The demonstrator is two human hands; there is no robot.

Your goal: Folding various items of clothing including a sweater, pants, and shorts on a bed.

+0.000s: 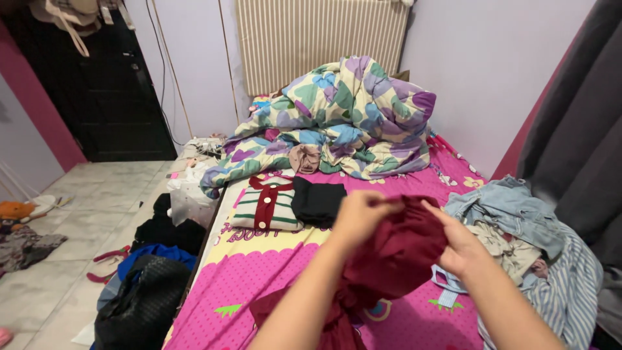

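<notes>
Here both hands, left hand (357,217) and right hand (459,245), grip the dark red garment (395,259).

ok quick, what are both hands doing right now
Left hand: closed, gripping the top edge of the dark red garment.
Right hand: closed, gripping the same garment on its other side.

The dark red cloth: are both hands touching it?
Touching. The head view shows the left hand and right hand each pinching the top edge of the dark red cloth.
</notes>
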